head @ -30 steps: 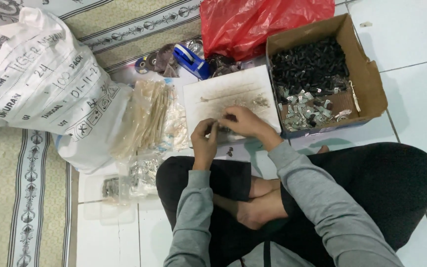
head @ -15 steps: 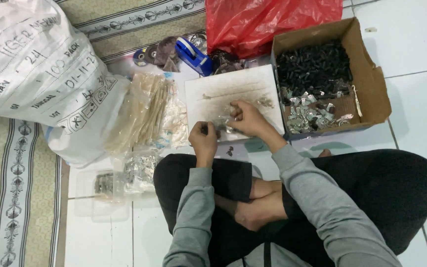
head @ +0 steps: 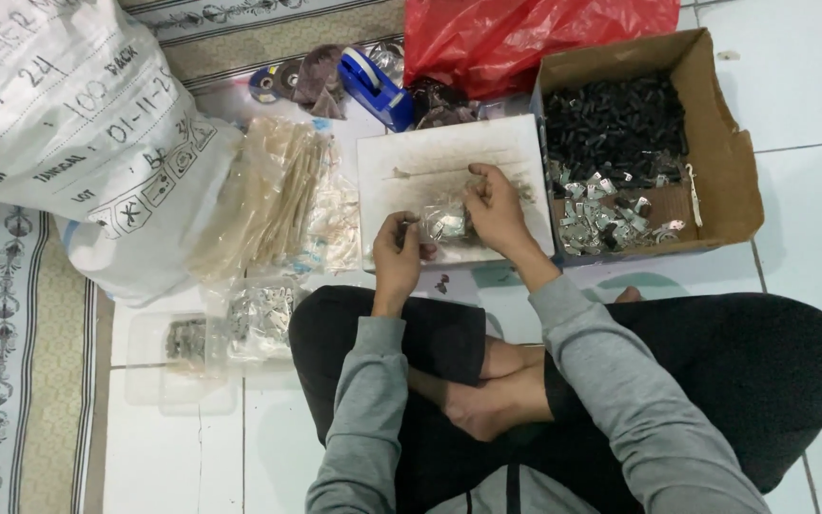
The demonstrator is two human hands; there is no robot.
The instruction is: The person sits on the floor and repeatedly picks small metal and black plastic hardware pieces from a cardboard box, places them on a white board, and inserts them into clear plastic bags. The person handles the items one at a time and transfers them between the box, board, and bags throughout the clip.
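Note:
I sit cross-legged on a tiled floor. A white board, smudged with dark marks, lies on the floor in front of me. On its near part rests a small clear plastic bag of silver metal pieces. My right hand pinches the bag's upper edge. My left hand is curled at the bag's left side, fingers closed on a small dark piece at the bag's edge. Both sleeves are grey.
A cardboard box to the right holds black parts and silver clips. A red plastic bag lies behind. A big white sack, clear packets of tan sticks, a blue tape dispenser and bagged metal pieces lie left.
My head has tipped, shifting the view. Both hands stayed at the near part of the board, and the right hand now pinches the small bag's top.

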